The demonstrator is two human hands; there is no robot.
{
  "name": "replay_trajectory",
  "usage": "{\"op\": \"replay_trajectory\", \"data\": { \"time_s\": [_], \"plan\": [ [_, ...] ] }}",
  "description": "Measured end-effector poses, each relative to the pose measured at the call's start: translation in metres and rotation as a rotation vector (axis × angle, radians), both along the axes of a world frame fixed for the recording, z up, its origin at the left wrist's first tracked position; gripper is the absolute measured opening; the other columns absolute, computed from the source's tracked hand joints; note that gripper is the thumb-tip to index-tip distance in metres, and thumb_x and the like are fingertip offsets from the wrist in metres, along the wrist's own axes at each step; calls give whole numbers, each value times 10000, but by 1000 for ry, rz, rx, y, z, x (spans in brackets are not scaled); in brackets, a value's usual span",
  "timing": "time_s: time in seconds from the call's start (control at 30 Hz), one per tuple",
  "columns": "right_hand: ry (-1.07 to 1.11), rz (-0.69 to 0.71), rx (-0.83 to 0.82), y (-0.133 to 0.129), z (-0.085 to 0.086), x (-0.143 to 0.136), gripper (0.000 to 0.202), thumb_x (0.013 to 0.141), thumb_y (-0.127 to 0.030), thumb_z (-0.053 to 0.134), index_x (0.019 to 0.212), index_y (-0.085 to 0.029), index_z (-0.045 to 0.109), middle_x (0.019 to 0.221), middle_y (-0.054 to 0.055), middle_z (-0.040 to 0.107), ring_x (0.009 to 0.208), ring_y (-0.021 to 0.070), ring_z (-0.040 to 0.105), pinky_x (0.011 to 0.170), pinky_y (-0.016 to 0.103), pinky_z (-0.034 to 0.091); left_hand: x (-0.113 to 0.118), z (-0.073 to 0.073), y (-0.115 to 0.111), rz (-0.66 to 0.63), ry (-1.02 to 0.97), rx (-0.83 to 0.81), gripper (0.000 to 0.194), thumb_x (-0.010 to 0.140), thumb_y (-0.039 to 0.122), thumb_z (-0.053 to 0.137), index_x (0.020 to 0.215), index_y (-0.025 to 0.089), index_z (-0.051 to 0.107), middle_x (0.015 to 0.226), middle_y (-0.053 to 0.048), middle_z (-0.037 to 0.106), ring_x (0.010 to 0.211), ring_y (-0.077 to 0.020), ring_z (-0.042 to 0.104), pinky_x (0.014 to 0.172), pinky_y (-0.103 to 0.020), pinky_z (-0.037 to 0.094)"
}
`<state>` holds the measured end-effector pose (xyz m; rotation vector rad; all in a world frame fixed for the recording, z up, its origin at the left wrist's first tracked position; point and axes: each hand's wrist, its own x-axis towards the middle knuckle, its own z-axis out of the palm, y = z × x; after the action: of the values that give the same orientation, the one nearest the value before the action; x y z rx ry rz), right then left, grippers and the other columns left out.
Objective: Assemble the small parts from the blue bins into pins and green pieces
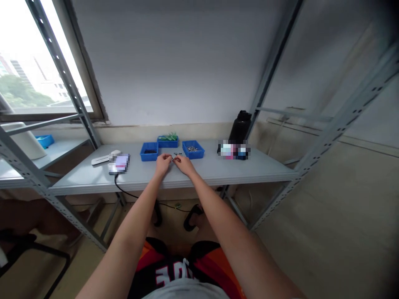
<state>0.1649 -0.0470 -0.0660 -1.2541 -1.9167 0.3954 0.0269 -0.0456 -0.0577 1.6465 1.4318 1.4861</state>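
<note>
**Both hands on 1 small dark pc, mid-shelf; parts left in bins**

L hand [163, 163] & R hand [183, 164] meet at near-middle of grey shelf [215, 172]. Fingers narrow on both, tips pinched on small dark pc [172, 159] btwn them; exact shape n/a, too small. Few loose dark bits [177, 153] just beyond, on shelf.

Progress: this pc looks in-work, prob. not done. Left to use, as far as seen: L bin [149, 157] w/ dark contents, far bin [168, 144] w/ green pcs [170, 136], R bin [195, 155] w/ small silvery bits [192, 148]. Can't tell if loose bits are finished or waiting; total count done unclear.

Also: phone-like device [120, 163] at left w/ cable [124, 191], black bottle [240, 126] far right.
</note>
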Motion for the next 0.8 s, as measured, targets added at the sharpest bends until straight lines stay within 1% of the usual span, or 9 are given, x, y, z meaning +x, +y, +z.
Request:
{"op": "replay_trajectory", "data": {
  "time_s": [0.1, 0.23, 0.4, 0.53, 0.63, 0.8],
  "plan": [
    [17, -28, 8, 2, -2, 1, 197, 895, -282, 531, 974, -189, 685, 888, 78, 713, 837, 187, 644, 777, 292, 464, 1, -2, 2, -6, -6, -2, 164, 714, 185, 540, 798, 131, 670, 729, -65, 693, 683, -167, 629, 670, -275, 488],
    [63, -70, 16, 5, -4, 3, 226, 909, -285, 500, 1026, -188, 667, 934, 91, 715, 861, 196, 651, 795, 311, 473, 0, -4, 3, -18, 14, 6, 151, 715, 185, 552, 790, 135, 673, 734, -67, 692, 721, -178, 633, 711, -292, 489],
    [142, -90, 39, 8, -5, 4, 212, 904, -303, 506, 990, -201, 671, 906, 83, 715, 862, 197, 654, 817, 328, 483, 0, -6, 4, -42, 24, 9, 151, 727, 198, 567, 800, 131, 681, 732, -69, 688, 723, -183, 629, 722, -304, 488],
    [154, -83, 17, 8, -5, 4, 173, 875, -279, 554, 960, -191, 676, 882, 78, 718, 840, 194, 655, 794, 311, 482, 0, -6, 5, -45, -5, 14, 166, 749, 188, 563, 834, 114, 686, 745, -74, 689, 706, -172, 620, 714, -293, 481],
    [137, -54, 10, 7, -6, 3, 155, 853, -269, 588, 944, -187, 684, 874, 72, 721, 816, 184, 651, 771, 291, 475, 1, -4, 5, -55, -34, 8, 189, 770, 196, 564, 865, 98, 694, 748, -81, 694, 673, -161, 611, 682, -279, 478],
    [123, -31, 9, 6, -6, 3, 166, 868, -297, 576, 921, -189, 690, 859, 62, 721, 789, 168, 639, 747, 273, 462, 1, -1, 4, -83, -65, -17, 236, 782, 217, 592, 929, 81, 717, 791, -99, 718, 655, -155, 611, 664, -274, 480]
  ]
}}
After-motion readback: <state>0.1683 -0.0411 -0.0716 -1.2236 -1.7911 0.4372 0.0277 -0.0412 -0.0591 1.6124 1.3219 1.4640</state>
